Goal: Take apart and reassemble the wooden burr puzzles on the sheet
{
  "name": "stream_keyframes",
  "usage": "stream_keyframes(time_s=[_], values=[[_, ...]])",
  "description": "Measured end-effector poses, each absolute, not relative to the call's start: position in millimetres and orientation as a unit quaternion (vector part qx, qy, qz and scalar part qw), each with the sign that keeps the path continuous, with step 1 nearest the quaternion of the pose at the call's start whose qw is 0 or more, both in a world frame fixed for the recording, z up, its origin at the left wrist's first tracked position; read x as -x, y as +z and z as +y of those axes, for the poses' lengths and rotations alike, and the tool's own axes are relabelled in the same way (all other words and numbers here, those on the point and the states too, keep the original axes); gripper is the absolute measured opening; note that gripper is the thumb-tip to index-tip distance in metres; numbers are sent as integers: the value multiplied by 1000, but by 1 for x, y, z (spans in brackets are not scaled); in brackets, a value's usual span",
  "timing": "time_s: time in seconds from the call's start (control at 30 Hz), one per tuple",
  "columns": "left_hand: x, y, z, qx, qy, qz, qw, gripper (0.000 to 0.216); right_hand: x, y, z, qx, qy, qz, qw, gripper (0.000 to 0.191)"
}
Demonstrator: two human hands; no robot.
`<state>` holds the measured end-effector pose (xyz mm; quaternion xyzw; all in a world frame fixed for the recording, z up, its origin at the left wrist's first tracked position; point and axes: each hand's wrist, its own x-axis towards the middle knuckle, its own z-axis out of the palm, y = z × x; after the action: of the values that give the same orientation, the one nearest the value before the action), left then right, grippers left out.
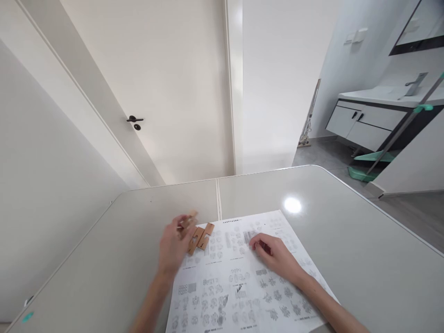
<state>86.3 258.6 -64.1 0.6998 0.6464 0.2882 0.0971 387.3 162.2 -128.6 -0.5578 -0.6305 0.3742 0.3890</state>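
My left hand [176,241], blurred by motion, is closed on a light wooden puzzle piece [192,213] above the table, by the paper's upper left corner. Just right of those fingers, several flat brown notched wooden pieces [201,237] lie side by side on that corner. A large white sheet [225,268] with rows of grey printed figures and small captions spreads out below both hands. On its upper right part rests my right hand [272,252], fingers curled in; whether anything is inside them is hidden.
The pale grey table [350,240] has a seam [218,199] across its far half and a bright light reflection. Beyond stand a white door [166,83] with a black handle [134,119] and, at right, a sink cabinet [367,118] and green dustpan [364,173].
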Motion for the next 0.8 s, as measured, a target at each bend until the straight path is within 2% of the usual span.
stream_keyframes(time_s=[0.1,0.17,0.3,0.5,0.7,0.8], values=[[-131,-73,230,-763,312,549,138,29,-391,-126,165,564,378,-613,404,28],[-154,-82,212,-794,322,497,138,34,-394,-123,166,568,377,-600,418,28],[-173,-95,187,-800,317,483,162,42,-398,-115,160,555,428,-568,432,33],[-193,-105,162,-807,284,482,186,41,-371,-103,140,526,519,-520,427,53],[-180,-101,148,-813,263,478,204,63,-367,-109,132,561,477,-532,418,40],[-150,-99,152,-791,255,532,162,48,-381,-110,128,573,482,-549,372,36]])
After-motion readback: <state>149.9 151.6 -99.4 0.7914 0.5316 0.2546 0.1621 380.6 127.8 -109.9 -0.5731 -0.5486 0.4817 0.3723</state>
